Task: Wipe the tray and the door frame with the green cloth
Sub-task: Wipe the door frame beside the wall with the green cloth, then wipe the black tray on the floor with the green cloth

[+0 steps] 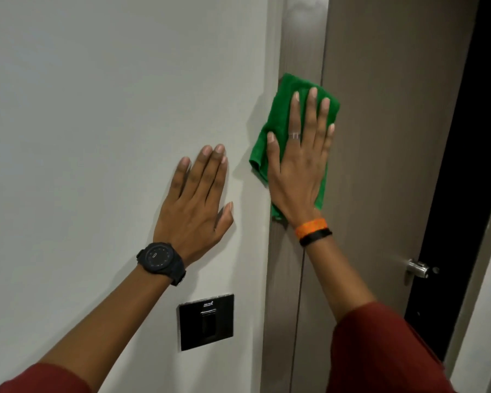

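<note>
A folded green cloth (278, 129) lies flat against the brown door frame (301, 41), just right of the white wall's edge. My right hand (298, 171) presses on the cloth with fingers spread and pointing up; an orange band and a black band circle its wrist. My left hand (196, 205) rests flat on the white wall to the left of the frame, fingers apart, holding nothing, with a black watch on the wrist. No tray is in view.
A black wall panel (206, 321) is set into the white wall (82, 109) below my left hand. The brown door (386, 137) stands ajar to the right, with a metal handle (417, 269) and a dark gap beyond its edge.
</note>
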The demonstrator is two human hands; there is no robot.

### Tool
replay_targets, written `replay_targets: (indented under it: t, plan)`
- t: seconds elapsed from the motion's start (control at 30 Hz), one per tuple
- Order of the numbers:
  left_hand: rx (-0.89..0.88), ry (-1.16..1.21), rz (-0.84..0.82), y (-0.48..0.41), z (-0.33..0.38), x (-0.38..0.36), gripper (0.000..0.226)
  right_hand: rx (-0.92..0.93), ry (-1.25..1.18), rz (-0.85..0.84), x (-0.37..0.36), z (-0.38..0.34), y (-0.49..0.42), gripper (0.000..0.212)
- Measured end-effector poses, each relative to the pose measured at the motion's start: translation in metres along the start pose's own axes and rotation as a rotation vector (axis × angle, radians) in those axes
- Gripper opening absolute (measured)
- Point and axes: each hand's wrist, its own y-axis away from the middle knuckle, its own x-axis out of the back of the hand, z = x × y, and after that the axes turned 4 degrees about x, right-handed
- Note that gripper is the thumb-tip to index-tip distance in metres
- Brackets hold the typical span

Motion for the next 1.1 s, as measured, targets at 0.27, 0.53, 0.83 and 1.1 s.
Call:
replay_targets:
  t: [0.27,0.53,0.83,1.1]
  plan:
    - [0.043,-0.004,0.003,-0.042,-0.021,0.009,0.075,0.022,-0.013,-0.025,0.008,-0.003,-0.025,0.064]
    - [0.082,0.049,-0.118,0.018,-0.017,0.017,0.077,-0.040,-0.058,-0.106,0.019,-0.008,0.133,0.058]
    - [0.178,0.230,-0.369,0.176,0.017,0.054,0.070,-0.274,-0.310,-0.264,0.069,-0.018,0.249,0.035]
    - [0.244,0.321,-0.774,0.382,0.044,0.112,0.069,-0.307,-0.473,-0.812,0.103,-0.060,0.395,0.057]
